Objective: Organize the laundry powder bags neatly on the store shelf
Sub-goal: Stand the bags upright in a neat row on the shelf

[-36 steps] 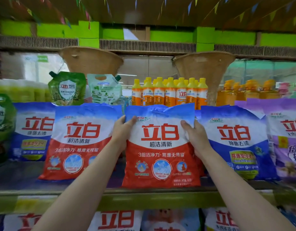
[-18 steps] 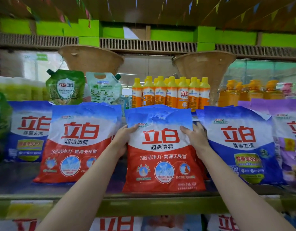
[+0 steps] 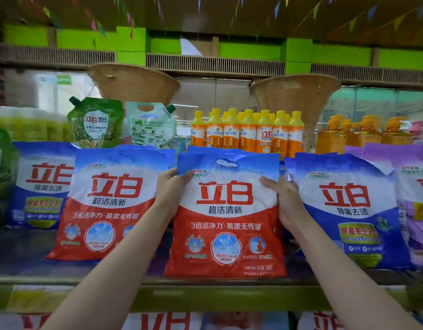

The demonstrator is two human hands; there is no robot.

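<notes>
A red, white and blue laundry powder bag (image 3: 226, 217) stands upright at the middle of the shelf (image 3: 205, 296), its base near the front edge. My left hand (image 3: 171, 186) grips its upper left edge, thumb on the front. My right hand (image 3: 285, 198) grips its upper right edge, fingers curled round the side. A matching red bag (image 3: 105, 206) leans to the left. Blue bags stand at the far left (image 3: 41, 186) and to the right (image 3: 348, 210).
A purple bag (image 3: 417, 203) sits at the far right. Behind the row are green refill pouches (image 3: 96, 122), orange bottles with yellow caps (image 3: 248, 134) and pump bottles (image 3: 362, 134). Two woven baskets (image 3: 134, 84) hang above. More bags lie on the shelf below (image 3: 170, 321).
Both hands have stayed on the middle bag's upper sides. The bag now stands straighter, its top flap lifted so the handle cut-out shows.
</notes>
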